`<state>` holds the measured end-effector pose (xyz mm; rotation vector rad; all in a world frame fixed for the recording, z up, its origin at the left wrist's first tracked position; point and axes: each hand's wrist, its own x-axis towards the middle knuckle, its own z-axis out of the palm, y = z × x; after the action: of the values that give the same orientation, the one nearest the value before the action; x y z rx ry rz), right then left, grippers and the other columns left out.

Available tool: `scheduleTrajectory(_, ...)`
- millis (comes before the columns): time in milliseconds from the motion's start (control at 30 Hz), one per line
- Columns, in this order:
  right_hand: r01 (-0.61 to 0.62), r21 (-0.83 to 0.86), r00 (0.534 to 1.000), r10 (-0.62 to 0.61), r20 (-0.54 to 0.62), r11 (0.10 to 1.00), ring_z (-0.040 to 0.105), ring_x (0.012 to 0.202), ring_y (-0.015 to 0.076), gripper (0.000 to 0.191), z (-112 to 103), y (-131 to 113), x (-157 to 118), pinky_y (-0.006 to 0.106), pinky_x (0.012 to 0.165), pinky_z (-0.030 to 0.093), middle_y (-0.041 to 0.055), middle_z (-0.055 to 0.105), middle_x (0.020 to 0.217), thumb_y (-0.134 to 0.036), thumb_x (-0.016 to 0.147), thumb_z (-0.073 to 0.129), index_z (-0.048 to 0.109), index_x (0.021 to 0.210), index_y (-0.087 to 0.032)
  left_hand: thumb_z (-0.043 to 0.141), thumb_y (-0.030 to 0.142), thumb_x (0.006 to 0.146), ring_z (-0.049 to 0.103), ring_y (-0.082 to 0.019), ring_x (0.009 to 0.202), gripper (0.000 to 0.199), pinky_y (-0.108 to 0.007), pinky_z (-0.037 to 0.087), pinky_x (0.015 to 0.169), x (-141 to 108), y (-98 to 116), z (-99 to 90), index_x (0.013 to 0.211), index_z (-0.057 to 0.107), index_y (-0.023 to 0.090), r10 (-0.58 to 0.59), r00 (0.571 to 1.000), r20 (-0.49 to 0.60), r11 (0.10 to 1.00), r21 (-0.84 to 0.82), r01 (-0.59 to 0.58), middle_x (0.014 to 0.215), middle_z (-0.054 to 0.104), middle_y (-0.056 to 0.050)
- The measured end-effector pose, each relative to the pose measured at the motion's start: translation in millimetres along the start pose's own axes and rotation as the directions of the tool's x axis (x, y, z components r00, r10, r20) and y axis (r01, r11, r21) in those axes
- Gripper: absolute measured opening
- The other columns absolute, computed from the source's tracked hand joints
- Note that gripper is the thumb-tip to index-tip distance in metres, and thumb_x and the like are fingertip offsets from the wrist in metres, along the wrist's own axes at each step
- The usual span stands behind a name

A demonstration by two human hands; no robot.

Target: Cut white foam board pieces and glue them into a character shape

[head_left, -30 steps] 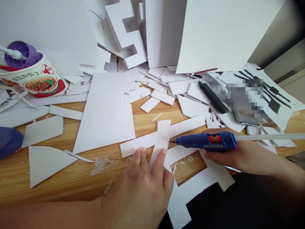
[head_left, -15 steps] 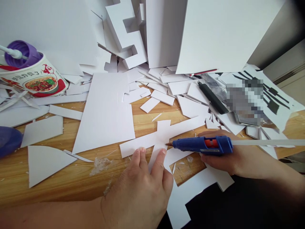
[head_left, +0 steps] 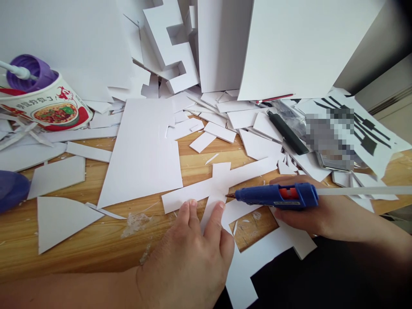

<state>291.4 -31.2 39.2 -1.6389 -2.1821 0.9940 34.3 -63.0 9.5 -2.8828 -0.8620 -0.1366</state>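
Observation:
My right hand (head_left: 309, 214) is wrapped round a blue glue gun (head_left: 273, 196) with a long white glue stick out of its back. The gun's nozzle points left and its tip is at the edge of a white cut foam-board piece (head_left: 220, 176), near where its strips cross. My left hand (head_left: 196, 253) lies on the board with its fingertips pressing down, just left of the nozzle. Its fingers are partly spread, and part of the board is hidden under it. The lower part of the white board (head_left: 273, 244) reaches over the table's front edge, above dark cloth.
A large white sheet (head_left: 144, 150) lies left of centre on the wooden table (head_left: 74, 257). At the left stand a printed paper cup (head_left: 58, 107) and a blue object (head_left: 13, 191). White scraps, a black cutter-like tool (head_left: 287, 132) and a red pencil (head_left: 275, 98) lie behind.
The glue gun and my right hand have shifted very slightly to the right. My left hand and the board have stayed in place.

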Motion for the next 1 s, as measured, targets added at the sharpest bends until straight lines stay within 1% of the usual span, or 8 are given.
scheduleTrajectory(200, 0.001, 0.023, 1.0, -0.001, 0.021, 1.0, 0.061, 0.062, 0.0166, 0.009, 0, -1, 2, 0.026, 0.059, 0.052, -0.0025, 0.066, 0.073, -0.022, 0.072, 0.059, 0.065, 0.079, -0.024, 0.067, 0.043, 0.079, 0.067, -0.044, 0.1, 0.031, -0.053, 0.048, 0.084, -1, 1, 0.2, 0.094, 0.071, 0.016, -0.011, 1.0, -0.012, 1.0, 0.0, 0.011, 0.127, 0.062, -0.019)
scheduleTrajectory(333, -0.019, 0.015, 1.0, 0.019, 0.009, 1.0, 0.061, 0.062, 0.0172, 0.004, -2, 2, 1, 0.027, 0.057, 0.051, -0.0021, 0.066, 0.073, -0.025, 0.072, 0.061, 0.063, 0.075, -0.024, 0.066, 0.044, 0.08, 0.067, -0.044, 0.1, 0.032, -0.053, 0.049, 0.083, -1, 1, 0.0, 0.096, 0.071, 0.016, 0.0, 1.0, -0.015, 1.0, -0.001, 0.0, 0.128, 0.061, -0.019)
scheduleTrajectory(433, -0.054, 0.019, 0.998, 0.054, -0.01, 0.998, 0.062, 0.065, 0.0191, 0.007, -2, 5, 0, 0.029, 0.059, 0.053, -0.0012, 0.066, 0.073, -0.027, 0.07, 0.062, 0.063, 0.076, -0.024, 0.065, 0.044, 0.081, 0.067, -0.044, 0.099, 0.032, -0.053, 0.05, 0.082, 0, 0, -0.4, 0.096, 0.071, 0.016, -0.003, 1.0, -0.006, 1.0, -0.001, 0.003, 0.128, 0.062, -0.019)
scheduleTrajectory(567, -0.027, 0.006, 1.0, 0.027, 0.014, 1.0, 0.063, 0.064, 0.0187, 0.007, -3, 5, 0, 0.028, 0.057, 0.053, -0.001, 0.067, 0.074, -0.026, 0.071, 0.06, 0.064, 0.077, -0.024, 0.064, 0.044, 0.082, 0.067, -0.042, 0.1, 0.032, -0.054, 0.05, 0.083, 1, -1, -1.1, 0.096, 0.071, 0.016, 0.005, 1.0, 0.009, 1.0, 0.01, -0.005, 0.127, 0.063, -0.019)
scheduleTrajectory(667, 0.011, -0.033, 1.0, -0.01, 0.012, 0.999, 0.062, 0.06, 0.0177, 0.006, -6, 5, -1, 0.027, 0.055, 0.052, -0.0013, 0.067, 0.071, -0.024, 0.073, 0.059, 0.064, 0.076, -0.024, 0.061, 0.043, 0.085, 0.067, -0.04, 0.102, 0.031, -0.054, 0.049, 0.085, 0, -1, -0.6, 0.099, 0.07, 0.017, 0.0, 0.999, 0.034, 1.0, 0.017, 0.0, 0.13, 0.061, -0.018)
scheduleTrajectory(767, 0.041, -0.036, 0.999, -0.042, -0.011, 0.999, 0.064, 0.064, 0.0195, 0.006, -9, 6, -3, 0.028, 0.055, 0.053, 0.0002, 0.069, 0.076, -0.026, 0.073, 0.06, 0.065, 0.077, -0.024, 0.059, 0.043, 0.086, 0.066, -0.04, 0.104, 0.033, -0.056, 0.048, 0.088, -2, 0, 1.0, 0.104, 0.069, 0.017, 0.002, 0.998, 0.067, 1.0, 0.008, -0.002, 0.133, 0.058, -0.019)
scheduleTrajectory(900, 0.03, -0.002, 0.999, -0.03, -0.041, 1.0, 0.061, 0.06, 0.0195, 0.007, -8, 2, -2, 0.029, 0.052, 0.052, -0.0002, 0.067, 0.071, -0.025, 0.07, 0.06, 0.064, 0.076, -0.024, 0.06, 0.042, 0.087, 0.064, -0.042, 0.108, 0.033, -0.057, 0.047, 0.09, -3, -1, 3.2, 0.107, 0.068, 0.017, 0.001, 0.993, 0.114, 1.0, -0.006, 0.0, 0.136, 0.055, -0.02)
scheduleTrajectory(1000, 0.006, 0.028, 1.0, -0.005, -0.015, 1.0, 0.058, 0.058, 0.0163, 0.009, -3, -2, 1, 0.026, 0.052, 0.05, -0.0016, 0.065, 0.068, -0.02, 0.067, 0.059, 0.064, 0.074, -0.022, 0.058, 0.042, 0.089, 0.06, -0.043, 0.114, 0.035, -0.059, 0.046, 0.094, -2, -1, 2.7, 0.111, 0.066, 0.016, 0.005, 0.986, 0.168, 1.0, -0.017, -0.002, 0.141, 0.05, -0.022)
